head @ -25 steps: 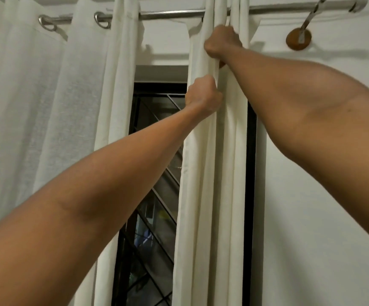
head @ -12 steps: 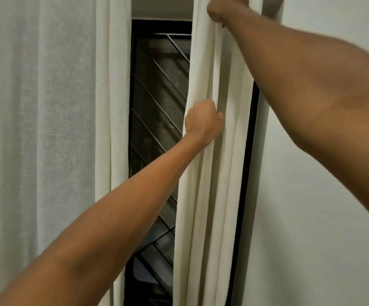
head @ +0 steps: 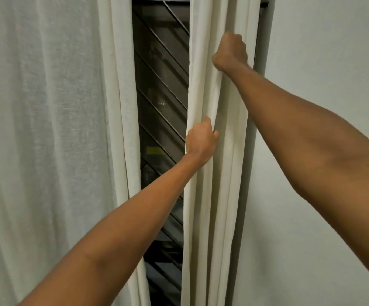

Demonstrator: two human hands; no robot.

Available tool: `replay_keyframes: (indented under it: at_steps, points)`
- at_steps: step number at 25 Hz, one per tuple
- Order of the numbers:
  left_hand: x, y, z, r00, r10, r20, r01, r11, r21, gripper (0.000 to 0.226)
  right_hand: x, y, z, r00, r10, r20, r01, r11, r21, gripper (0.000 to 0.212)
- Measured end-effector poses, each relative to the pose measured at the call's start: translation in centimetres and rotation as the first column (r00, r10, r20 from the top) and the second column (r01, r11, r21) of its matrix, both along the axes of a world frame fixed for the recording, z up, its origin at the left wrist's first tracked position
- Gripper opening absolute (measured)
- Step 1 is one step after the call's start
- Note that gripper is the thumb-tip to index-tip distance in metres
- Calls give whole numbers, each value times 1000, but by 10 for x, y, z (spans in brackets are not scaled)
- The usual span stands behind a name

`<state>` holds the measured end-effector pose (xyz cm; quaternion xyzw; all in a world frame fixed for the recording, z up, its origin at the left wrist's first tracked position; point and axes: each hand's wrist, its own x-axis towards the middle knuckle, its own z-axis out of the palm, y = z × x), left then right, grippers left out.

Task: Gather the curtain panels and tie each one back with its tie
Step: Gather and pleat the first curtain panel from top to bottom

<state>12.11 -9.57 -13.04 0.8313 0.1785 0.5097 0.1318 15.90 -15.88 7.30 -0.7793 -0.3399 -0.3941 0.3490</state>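
Gathering step, right side of the window.

Clamped round the bunched folds of the right curtain panel [head: 221, 206]: left grip [head: 201, 140] lower down at the inner edge, right grip [head: 230, 53] higher up, toward the outer folds. Both fists closed on cloth, backs of hands toward the camera, fingertips buried in the fabric.

Probable reason for the two heights: upper hold to keep the pleats stacked, lower hold to draw the loose inner edge across toward the wall side. Judged, not seen.

Panel hanging as a narrow column at the right edge of the window, just beside the dark frame [head: 259, 36]. No tie in view; whereabouts unknown. Tying not yet begun, by the look of it.

Left curtain panel [head: 46, 129]: spread wide, sheer, folded only along its inner edge. Not yet gathered.

Between the two panels: dark window behind a diagonal metal grille [head: 161, 89]. Right of the frame: plain pale wall [head: 324, 85], bare. Dim indoor light; probably night outside.
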Motion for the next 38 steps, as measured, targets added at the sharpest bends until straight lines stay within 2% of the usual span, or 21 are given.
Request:
replay_keyframes:
  at_steps: [7, 11, 15, 19, 21, 24, 26, 28, 30, 33, 35, 38]
  points:
    - [-34, -28, -65, 1000, -22, -14, 21, 997, -68, 12, -32, 0, -96, 995, 55, -88, -64, 992, -106, 38]
    - [-54, -32, -90, 996, -73, 60, 83, 977, -197, 17, -47, -15, -148, 988, 52, -146, -66, 994, -91, 22]
    - [-63, -35, -124, 998, -63, 11, 63, 943, -325, 15, -52, -30, -206, 972, 29, -234, -64, 988, -141, 42]
    - [-48, -44, -159, 999, -39, -29, 24, 913, -407, 17, -50, -37, -245, 944, 46, -326, -103, 981, -162, 43]
    - [-43, -50, -172, 999, -27, -24, 14, 908, -419, 16, -50, -39, -263, 940, 51, -339, -118, 976, -182, 39]
    - [-39, -56, -202, 1000, -22, -21, 11, 893, -450, 9, -45, -41, -301, 927, 33, -374, -133, 960, -246, 19]
    - [-40, -57, -220, 999, -22, -33, 5, 886, -464, 4, -45, -41, -323, 921, 45, -388, -156, 953, -259, 18]
    - [-41, -59, -234, 997, 7, -72, -41, 878, -478, 7, -45, -41, -340, 916, 65, -396, -183, 946, -268, 23]
    - [-39, -60, -245, 980, 59, -192, -151, 846, -512, 15, -43, -43, -358, 908, 89, -409, -212, 940, -267, 23]
    - [-37, -56, -263, 928, 68, -366, -277, 783, -557, 17, -46, -43, -382, 899, 92, -428, -229, 932, -280, 8]
    - [-36, -57, -282, 914, 61, -400, -301, 764, -571, 19, -44, -39, -393, 886, 104, -453, -247, 931, -268, 2]
    - [-37, -63, -320, 914, 44, -404, -311, 716, -625, 30, -41, -29, -406, 881, 94, -463, -235, 938, -256, 6]
